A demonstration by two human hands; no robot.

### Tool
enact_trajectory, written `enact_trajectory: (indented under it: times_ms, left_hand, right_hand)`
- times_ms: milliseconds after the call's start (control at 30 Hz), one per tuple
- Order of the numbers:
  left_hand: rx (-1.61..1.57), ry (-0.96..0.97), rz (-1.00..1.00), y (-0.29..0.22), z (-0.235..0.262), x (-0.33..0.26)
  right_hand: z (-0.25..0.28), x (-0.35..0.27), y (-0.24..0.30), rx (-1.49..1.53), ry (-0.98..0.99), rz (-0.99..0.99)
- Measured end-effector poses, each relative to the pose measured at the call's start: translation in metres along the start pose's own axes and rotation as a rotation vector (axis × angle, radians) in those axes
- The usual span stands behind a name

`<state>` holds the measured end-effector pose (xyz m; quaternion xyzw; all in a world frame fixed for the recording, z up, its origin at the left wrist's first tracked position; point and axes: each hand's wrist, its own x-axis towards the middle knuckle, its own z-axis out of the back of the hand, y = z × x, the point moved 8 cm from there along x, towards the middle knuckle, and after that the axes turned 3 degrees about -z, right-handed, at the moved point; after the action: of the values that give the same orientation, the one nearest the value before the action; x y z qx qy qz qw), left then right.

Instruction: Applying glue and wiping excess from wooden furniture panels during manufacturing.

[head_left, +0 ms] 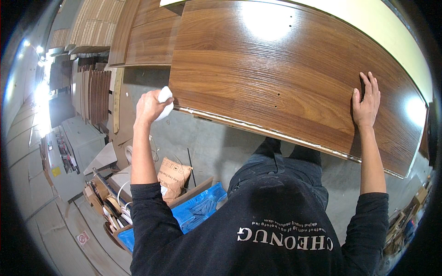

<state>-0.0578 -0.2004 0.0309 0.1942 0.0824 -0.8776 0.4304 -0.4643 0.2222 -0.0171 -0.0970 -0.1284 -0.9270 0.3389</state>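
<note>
A large glossy brown wood-grain panel lies in front of me, with small dark holes in its surface and a whitish strip along its near edge. My left hand is closed on a folded white cloth at the panel's near left corner. Part of the cloth sticks out past the fingers, and the fingertips are partly hidden. Toward the panel's right end, my right hand rests flat on the surface, its fingers stretched out and nothing in them.
More brown panels lie beyond at the left. Stacked boards stand farther left, near a grey cabinet. Below my left arm are a brown paper sack and a bin lined with blue plastic. Cream material borders the far side.
</note>
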Motion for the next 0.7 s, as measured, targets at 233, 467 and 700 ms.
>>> enact_trajectory:
  times_ms: [233,467,700]
  left_hand:
    - [-0.25,-0.013,0.086,0.019,-0.005,-0.002]
    - [-0.097,-0.036,0.076,0.023,-0.003,0.003]
    - [-0.015,-0.034,0.081,0.032,-0.002,0.005]
  right_hand:
    - [0.0,0.001,0.001,-0.005,-0.009,0.014]
    - [0.0,0.0,0.0,-0.017,-0.002,-0.003]
    - [-0.003,-0.002,0.0,-0.009,0.0,-0.006]
